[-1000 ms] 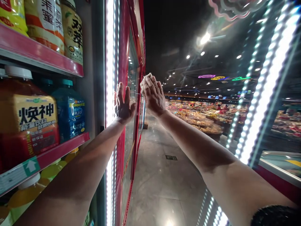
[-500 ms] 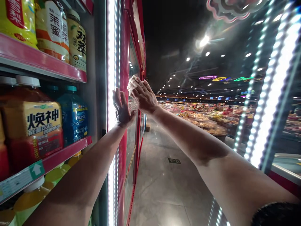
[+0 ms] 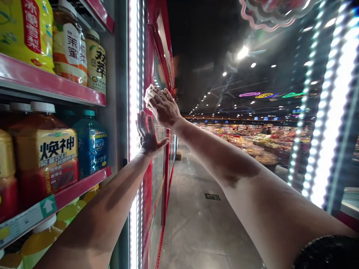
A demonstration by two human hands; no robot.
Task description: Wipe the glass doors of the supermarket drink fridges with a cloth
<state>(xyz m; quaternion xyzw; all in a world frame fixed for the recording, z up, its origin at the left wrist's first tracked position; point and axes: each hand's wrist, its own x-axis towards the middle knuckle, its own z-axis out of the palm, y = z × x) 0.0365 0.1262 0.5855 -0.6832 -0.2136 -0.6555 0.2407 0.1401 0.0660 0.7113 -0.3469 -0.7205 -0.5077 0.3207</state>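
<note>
My right hand point(image 3: 165, 108) presses a crumpled whitish cloth point(image 3: 149, 95) against the red frame point(image 3: 148, 48) of an upright drinks cooler. Its fingers lie over the cloth, pointing up and left. Just below and to the left, my left hand point(image 3: 148, 136) rests with fingers stretched out on the edge of the cooler frame, beside the bright LED strip point(image 3: 134, 59). Nothing shows in the left hand. The two hands are close together, the right one higher.
Cooler shelves at left carry several drinks, including an orange-red bottle point(image 3: 45, 157) and a blue bottle point(image 3: 92, 144), behind a pink shelf edge point(image 3: 84, 184). A grey floor aisle point(image 3: 196, 224) runs ahead. Produce displays point(image 3: 252, 145) stand at right, behind a lit glass door edge point(image 3: 322, 149).
My right hand has slid the cloth a little left and up along the frame. My left hand has shifted slightly down, its thumb further out. The shelves sit lower and further right in view.
</note>
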